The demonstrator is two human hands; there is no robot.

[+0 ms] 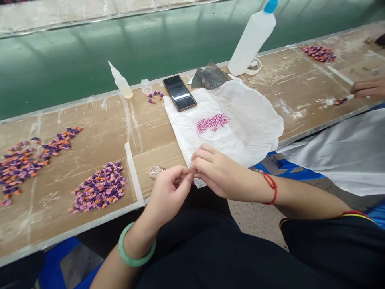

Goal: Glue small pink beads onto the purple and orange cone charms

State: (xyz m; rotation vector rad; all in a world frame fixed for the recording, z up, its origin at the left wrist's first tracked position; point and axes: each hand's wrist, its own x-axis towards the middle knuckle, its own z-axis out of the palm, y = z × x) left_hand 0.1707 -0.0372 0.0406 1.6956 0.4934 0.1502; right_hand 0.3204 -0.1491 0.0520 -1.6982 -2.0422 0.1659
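My left hand [168, 194], above a green bangle, is closed in a pinch at the table's front edge. Fingertip to fingertip with it, my right hand [218, 172] is also closed. Whatever lies between the fingers is too small and covered to make out. Just beyond them, a pile of tiny pink pieces [213, 123] rests on a white sheet [240, 138]. Beside my left hand sits a small clear round container [155, 172]. Farther left is a heap of small purple, pink and orange pieces [100, 186].
Another heap of coloured pieces [22, 162] spreads at the far left. Along the back stand a small squeeze bottle [123, 85], a phone [179, 93], a large white bottle [252, 42] and a tape roll [255, 66]. At right, another person's hand [368, 87] reaches over the table.
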